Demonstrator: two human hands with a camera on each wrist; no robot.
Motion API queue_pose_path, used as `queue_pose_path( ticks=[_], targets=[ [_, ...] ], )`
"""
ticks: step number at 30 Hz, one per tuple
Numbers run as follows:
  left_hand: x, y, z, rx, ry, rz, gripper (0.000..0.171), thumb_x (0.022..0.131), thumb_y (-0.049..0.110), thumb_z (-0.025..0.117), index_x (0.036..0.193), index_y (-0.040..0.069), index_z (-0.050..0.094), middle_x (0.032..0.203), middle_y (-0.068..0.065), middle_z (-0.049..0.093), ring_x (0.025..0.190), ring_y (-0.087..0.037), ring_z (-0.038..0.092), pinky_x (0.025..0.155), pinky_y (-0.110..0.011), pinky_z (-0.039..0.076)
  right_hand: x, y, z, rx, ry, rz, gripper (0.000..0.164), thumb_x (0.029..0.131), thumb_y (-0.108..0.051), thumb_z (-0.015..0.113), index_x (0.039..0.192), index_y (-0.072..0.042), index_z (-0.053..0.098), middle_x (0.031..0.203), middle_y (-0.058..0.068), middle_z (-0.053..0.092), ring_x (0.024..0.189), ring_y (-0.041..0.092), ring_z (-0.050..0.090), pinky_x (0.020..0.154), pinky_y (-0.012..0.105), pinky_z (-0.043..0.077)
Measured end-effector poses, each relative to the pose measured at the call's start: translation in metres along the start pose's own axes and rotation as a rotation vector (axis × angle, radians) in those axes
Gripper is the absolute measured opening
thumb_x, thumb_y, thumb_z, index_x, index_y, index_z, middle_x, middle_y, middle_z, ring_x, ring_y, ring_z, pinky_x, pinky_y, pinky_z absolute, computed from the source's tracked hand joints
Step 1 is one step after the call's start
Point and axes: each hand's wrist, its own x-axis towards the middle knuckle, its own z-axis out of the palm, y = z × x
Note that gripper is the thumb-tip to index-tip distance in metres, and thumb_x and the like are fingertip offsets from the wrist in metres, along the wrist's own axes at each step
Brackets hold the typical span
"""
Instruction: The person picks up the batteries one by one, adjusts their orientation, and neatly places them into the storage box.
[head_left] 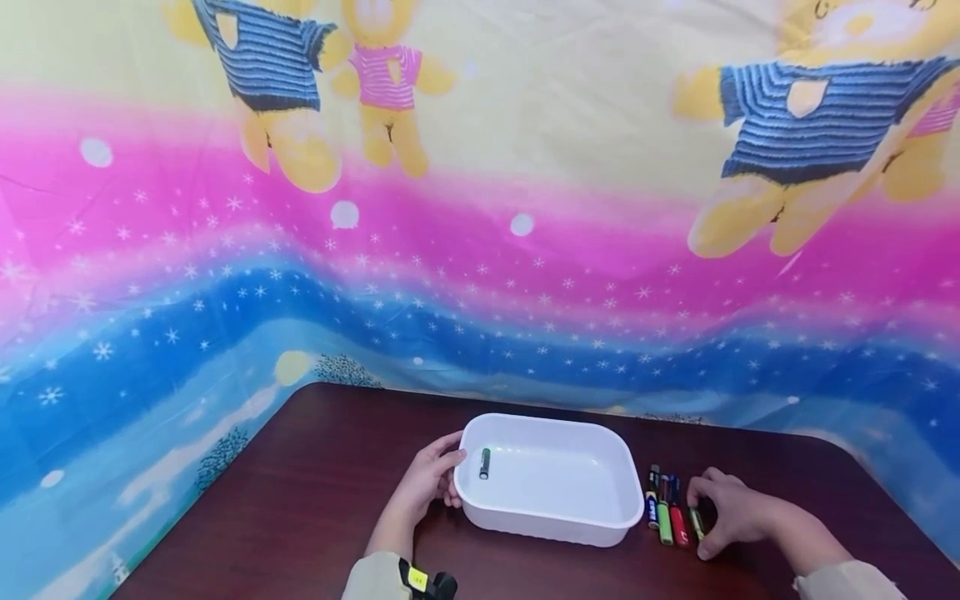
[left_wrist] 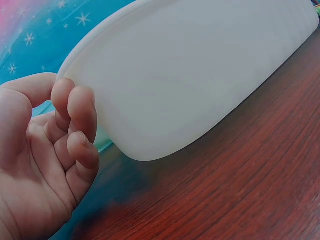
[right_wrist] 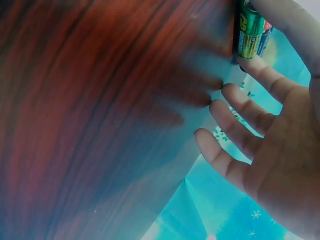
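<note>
At the white plastic basin's left end, my left hand grips the rim, thumb on top and the other fingers curled against the outer wall. One small green-and-black battery lies inside the basin near that end. My right hand is to the right of the basin, pinching a green battery by its ends between thumb and index finger. In the right wrist view its other fingers extend loosely above the table. Just left of this hand lie a red battery, a light green battery and a blue-and-white battery.
Dark ends of further batteries show behind that row, close to the basin's right wall. The dark red wood-grain table has rounded far corners. A printed cloth with bears and snowflakes hangs behind and beside it.
</note>
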Motion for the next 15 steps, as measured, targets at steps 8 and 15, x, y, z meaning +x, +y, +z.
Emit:
queue_pose_path(
  ticks=[8,15],
  targets=[
    [0.0,0.002,0.0,0.001,-0.005,0.003,0.055,0.093,0.021,0.053,0.14,0.001,0.035,0.048,-0.002,0.049,0.036,-0.011,0.05,0.039,-0.023,0.044,-0.002,-0.002,0.001,0.012,0.053,-0.004,0.047,0.057,-0.023,0.084,0.085,-0.013,0.047,0.095,0.009,0.038,0.088,0.03,0.039,0.067,0.04,0.039],
    [0.0,0.001,0.0,0.007,-0.002,-0.005,0.056,0.092,0.023,0.054,0.141,0.002,0.035,0.048,-0.001,0.049,0.036,-0.011,0.05,0.04,-0.024,0.045,0.001,0.012,-0.006,0.432,0.325,0.059,0.057,0.069,-0.005,0.078,0.111,0.009,0.042,0.104,0.025,0.046,0.086,0.028,0.058,0.065,0.036,0.052]
  ],
)
